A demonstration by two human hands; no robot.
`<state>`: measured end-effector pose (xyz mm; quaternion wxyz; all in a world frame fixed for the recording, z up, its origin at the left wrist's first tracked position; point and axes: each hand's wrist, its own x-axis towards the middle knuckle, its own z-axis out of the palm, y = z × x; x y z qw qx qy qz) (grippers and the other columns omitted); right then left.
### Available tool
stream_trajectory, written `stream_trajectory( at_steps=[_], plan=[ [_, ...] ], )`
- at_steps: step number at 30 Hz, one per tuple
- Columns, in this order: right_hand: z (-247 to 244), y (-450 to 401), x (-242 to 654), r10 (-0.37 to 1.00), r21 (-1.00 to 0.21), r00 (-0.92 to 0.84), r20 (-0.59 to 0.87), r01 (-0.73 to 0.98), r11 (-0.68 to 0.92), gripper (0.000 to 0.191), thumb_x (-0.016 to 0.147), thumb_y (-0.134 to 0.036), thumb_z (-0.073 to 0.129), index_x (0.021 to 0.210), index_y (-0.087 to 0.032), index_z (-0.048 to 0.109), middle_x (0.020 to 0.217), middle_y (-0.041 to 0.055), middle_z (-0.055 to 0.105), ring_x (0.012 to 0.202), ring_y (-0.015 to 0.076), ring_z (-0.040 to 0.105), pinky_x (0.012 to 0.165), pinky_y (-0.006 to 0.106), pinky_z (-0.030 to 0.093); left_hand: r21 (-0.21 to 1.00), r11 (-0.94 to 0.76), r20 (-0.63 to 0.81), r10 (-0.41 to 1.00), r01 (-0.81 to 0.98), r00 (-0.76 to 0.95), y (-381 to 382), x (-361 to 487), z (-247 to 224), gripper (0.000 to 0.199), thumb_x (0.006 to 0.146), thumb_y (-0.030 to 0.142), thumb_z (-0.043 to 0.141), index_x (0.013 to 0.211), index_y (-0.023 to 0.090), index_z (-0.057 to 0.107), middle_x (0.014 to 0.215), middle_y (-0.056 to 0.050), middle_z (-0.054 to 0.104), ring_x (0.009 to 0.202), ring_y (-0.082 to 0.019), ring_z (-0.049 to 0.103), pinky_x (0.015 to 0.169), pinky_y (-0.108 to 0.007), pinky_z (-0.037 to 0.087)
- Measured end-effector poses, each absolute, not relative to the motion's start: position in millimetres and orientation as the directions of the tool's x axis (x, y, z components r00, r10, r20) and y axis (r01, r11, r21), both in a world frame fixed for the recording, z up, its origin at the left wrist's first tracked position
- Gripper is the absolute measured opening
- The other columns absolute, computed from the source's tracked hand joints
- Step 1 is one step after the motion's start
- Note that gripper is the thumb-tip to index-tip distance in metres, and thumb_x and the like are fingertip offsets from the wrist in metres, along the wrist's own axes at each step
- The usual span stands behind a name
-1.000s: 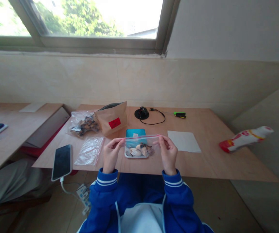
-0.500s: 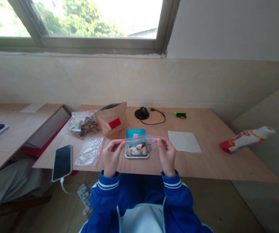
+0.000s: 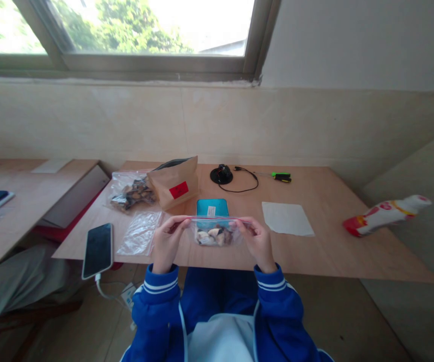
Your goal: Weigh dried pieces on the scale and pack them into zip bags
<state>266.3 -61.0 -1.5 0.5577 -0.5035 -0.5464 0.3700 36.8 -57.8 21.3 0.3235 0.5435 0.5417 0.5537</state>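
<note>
My hands hold a clear zip-top plastic bag (image 3: 214,232) up by its red-lined seal, just above the wooden table (image 3: 315,251). My left hand (image 3: 167,244) pinches the bag's left end, and my right hand (image 3: 256,244) pinches its right end. Tan and dark dried pieces (image 3: 209,237) lie in the bottom of the bag; I cannot tell what they are. Behind the bag is a teal flat container (image 3: 212,207), its lower part seen through the plastic and partly hidden.
On the table are a brown paper bag with a red label (image 3: 175,183), a zip bag of dark dried pieces (image 3: 132,194), a flat clear bag (image 3: 140,233), a phone (image 3: 97,250) on a cable, a black cabled device (image 3: 222,174), a small green-handled tool (image 3: 281,177), white paper (image 3: 287,219) and a red-and-white package (image 3: 384,216).
The bag and both hands have moved a little lower in view, toward me. The pieces now sit more compactly at the bag's bottom, and more of the teal container shows above the seal.
</note>
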Motion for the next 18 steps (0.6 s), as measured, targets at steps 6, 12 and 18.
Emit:
stream_trajectory(
  at_steps=[6,12,18],
  plan=[
    [-1,-63,270,0.944,-0.929,0.105,0.314,0.24,0.282,0.018,0.088,-0.036,0.058,0.088,-0.021,0.068,0.087,0.0047,0.075,0.082,0.0192,0.07,0.076,0.032,0.055,0.926,-0.229,0.286,0.945,0.302,-0.16,-59,31,20,0.018,0.079,0.036,0.067,0.083,0.018,0.071,0.078,-0.002,0.072,0.074,-0.015,0.066,0.069,-0.023,0.052],
    [3,-65,274,0.924,-0.897,0.112,0.366,0.308,0.318,0.016,0.087,-0.033,0.059,0.085,-0.02,0.068,0.084,0.0042,0.074,0.078,0.0188,0.068,0.074,0.031,0.053,0.888,-0.279,0.327,0.942,0.365,-0.075,-61,27,23,0.017,0.081,0.035,0.067,0.082,0.018,0.069,0.08,-0.002,0.071,0.076,-0.014,0.066,0.072,-0.024,0.054],
    [10,-67,275,0.908,-0.871,0.133,0.396,0.366,0.327,0.016,0.086,-0.033,0.06,0.082,-0.02,0.069,0.077,0.0023,0.073,0.073,0.0179,0.066,0.07,0.03,0.052,0.847,-0.349,0.388,0.922,0.402,-0.017,-62,28,23,0.016,0.084,0.033,0.063,0.084,0.017,0.067,0.082,-0.003,0.068,0.078,-0.014,0.065,0.075,-0.025,0.053]
  ],
)
